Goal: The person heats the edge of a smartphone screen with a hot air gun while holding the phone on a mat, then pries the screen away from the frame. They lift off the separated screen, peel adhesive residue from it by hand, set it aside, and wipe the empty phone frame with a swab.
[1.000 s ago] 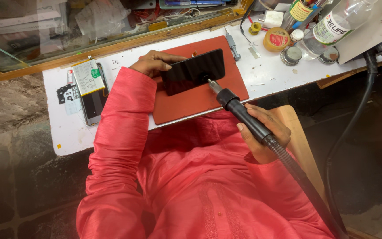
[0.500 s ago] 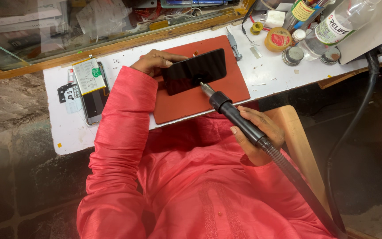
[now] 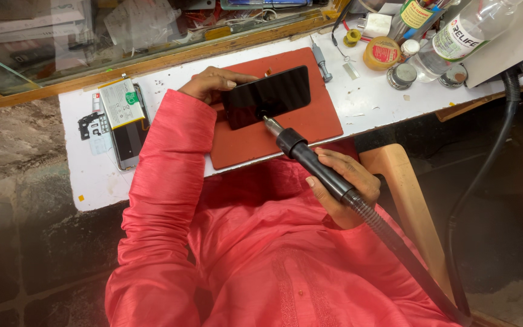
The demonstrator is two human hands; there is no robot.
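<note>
Phone (image 3: 267,95) pinned under left hand (image 3: 213,83), right hand (image 3: 343,188) gripping hot-air wand (image 3: 316,165) beside it

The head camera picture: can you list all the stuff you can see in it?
phone: one, black, flat on the red mat
mat: one, red, middle of the white bench
bench: one, white top, wooden edge behind it
hot-air tool: one, black handle, metal tip at the phone's near edge, hose trailing down right
opened phone with battery: one, dark body, pale battery, left end of bench
small tins and jars: several, yellow and silver, top right
clear bottle: one, top right
wooden chair: one, tan, right of the person
left hand: fingers hold the phone's left end
right hand: fingers wrapped round the tool handle
</note>
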